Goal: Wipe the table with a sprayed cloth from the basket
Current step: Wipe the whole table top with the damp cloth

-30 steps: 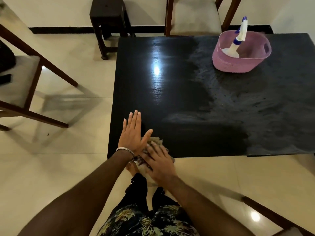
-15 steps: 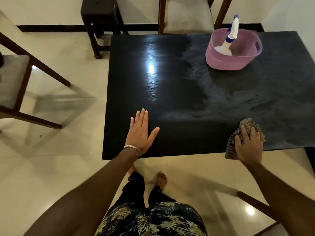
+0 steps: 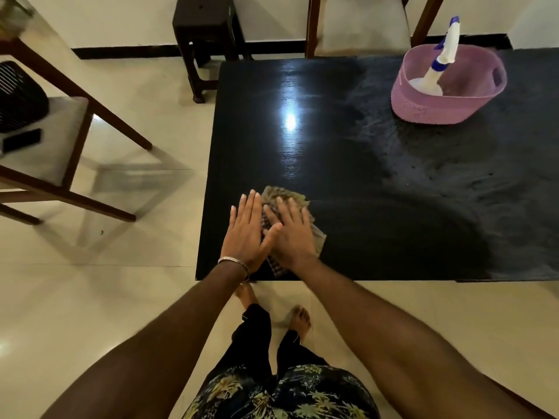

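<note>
A black glossy table (image 3: pixel 363 164) fills the middle and right; its left half shines while the right half shows dull wipe streaks. My right hand (image 3: pixel 292 234) lies flat on a brownish checked cloth (image 3: pixel 279 193) near the table's front left corner, pressing it down. My left hand (image 3: pixel 245 234) rests flat on the table beside it with fingers together, its thumb touching my right hand. A pink basket (image 3: pixel 429 107) stands at the back right with a white and blue spray bottle (image 3: pixel 438 65) leaning inside.
A dark stool (image 3: pixel 208 28) and a cushioned chair (image 3: pixel 360 22) stand behind the table. Another wooden chair (image 3: pixel 60 140) with a phone on its seat is at the left. My bare feet are on the tiled floor just below the table's front edge.
My right hand has swept the cloth from the front right edge back to the front left, beside my left hand. My left hand stayed flat near the same corner.
</note>
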### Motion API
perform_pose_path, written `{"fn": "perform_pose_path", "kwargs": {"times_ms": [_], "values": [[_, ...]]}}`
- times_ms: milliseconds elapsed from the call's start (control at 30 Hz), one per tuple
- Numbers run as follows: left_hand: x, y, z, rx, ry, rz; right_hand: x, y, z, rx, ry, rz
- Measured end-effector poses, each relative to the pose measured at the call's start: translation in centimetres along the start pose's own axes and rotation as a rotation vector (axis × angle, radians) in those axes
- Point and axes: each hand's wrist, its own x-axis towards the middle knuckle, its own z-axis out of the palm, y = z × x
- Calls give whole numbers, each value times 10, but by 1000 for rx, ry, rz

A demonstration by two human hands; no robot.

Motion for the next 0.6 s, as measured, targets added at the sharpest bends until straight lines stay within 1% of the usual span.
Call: {"fn": "perform_pose_path", "kwargs": {"times_ms": [67, 133, 167, 333, 433, 467, 533, 600], "values": [[2, 3, 1, 11, -3, 0, -3, -7, 2, -30, -32, -83], [4, 5, 1, 14, -4, 7, -5, 16, 1, 13, -5, -118], [6, 7, 2, 9, -6, 13, -8, 35, -1, 36, 26, -91], [11, 17, 5, 26, -21, 29, -32, 177, -16, -1, 167, 308], [14, 22, 7, 37, -36, 38, -51, 244, -32, 36, 157, 557], [14, 22, 7, 42, -36, 41, -53, 251, -34, 62, 147, 614], [18, 22, 7, 50, -31, 39, -49, 242, -34, 103, 163, 686], [25, 21, 6, 44, -31, 37, -37, 209, -32, 110, 197, 672]]}}
